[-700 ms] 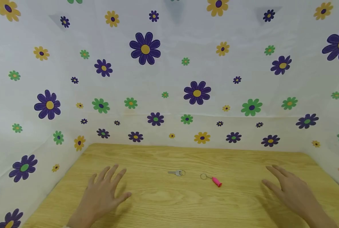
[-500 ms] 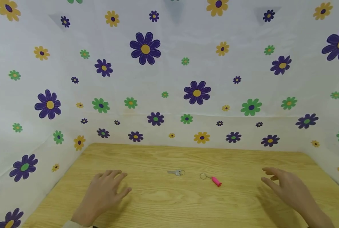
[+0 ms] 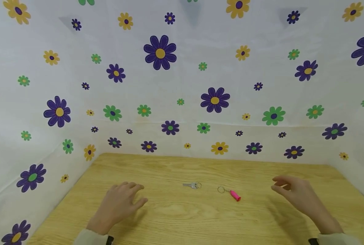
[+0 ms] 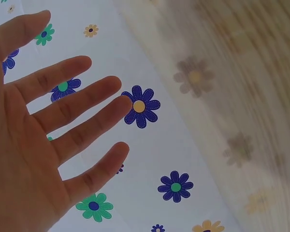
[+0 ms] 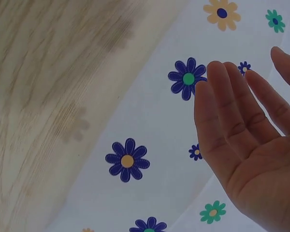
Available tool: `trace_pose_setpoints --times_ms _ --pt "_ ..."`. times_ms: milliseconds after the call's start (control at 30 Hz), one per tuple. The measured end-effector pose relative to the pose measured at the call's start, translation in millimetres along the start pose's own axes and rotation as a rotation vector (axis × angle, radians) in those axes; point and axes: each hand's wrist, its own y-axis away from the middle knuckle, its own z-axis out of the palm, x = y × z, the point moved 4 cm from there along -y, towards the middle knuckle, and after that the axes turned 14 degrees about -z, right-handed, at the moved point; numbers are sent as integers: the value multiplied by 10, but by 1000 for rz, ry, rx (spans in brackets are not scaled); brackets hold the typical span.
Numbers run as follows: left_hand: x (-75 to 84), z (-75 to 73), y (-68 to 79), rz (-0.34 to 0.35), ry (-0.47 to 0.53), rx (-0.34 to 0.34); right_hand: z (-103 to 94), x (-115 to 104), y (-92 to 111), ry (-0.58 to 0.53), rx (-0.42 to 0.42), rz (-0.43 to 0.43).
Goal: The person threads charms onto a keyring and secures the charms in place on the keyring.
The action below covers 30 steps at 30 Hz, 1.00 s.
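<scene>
A silver key (image 3: pixel 192 185) with a small ring at its right end lies on the wooden table, near the middle in the head view. Just right of it is a keyring (image 3: pixel 220 190) joined by a short chain to a pink fob (image 3: pixel 235 195). My left hand (image 3: pixel 119 204) hovers over the table left of the key, holding nothing; in the left wrist view its fingers (image 4: pixel 77 130) are spread. To the right of the pink fob, my right hand (image 3: pixel 298 194) hovers with nothing in it, its fingers (image 5: pixel 222 101) lightly bent.
The wood-grain table (image 3: pixel 176 221) is bounded at the back and both sides by a white cloth (image 3: pixel 127 44) printed with purple, yellow and green flowers. Pale sleeves (image 3: pixel 91 237) and dark bands show at my wrists.
Both hands have moved inward, the right one leftward and the left one slightly right, with their fingers more bent than before. The head view has shifted a little. Key and fob stay put.
</scene>
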Motion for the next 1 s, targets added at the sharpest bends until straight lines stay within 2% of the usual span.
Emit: trace_pose_setpoints --times_ms 300,433,667,1000 --pt "51 39 -81 67 30 51 83 -92 -137 -89 -27 21" --pt "59 56 -106 76 41 72 130 -112 -186 -141 -49 29" --pt "85 86 -147 41 82 23 214 -140 -231 -233 -76 16" --pt "101 170 -241 -29 131 -53 247 -184 -337 -255 -122 25"
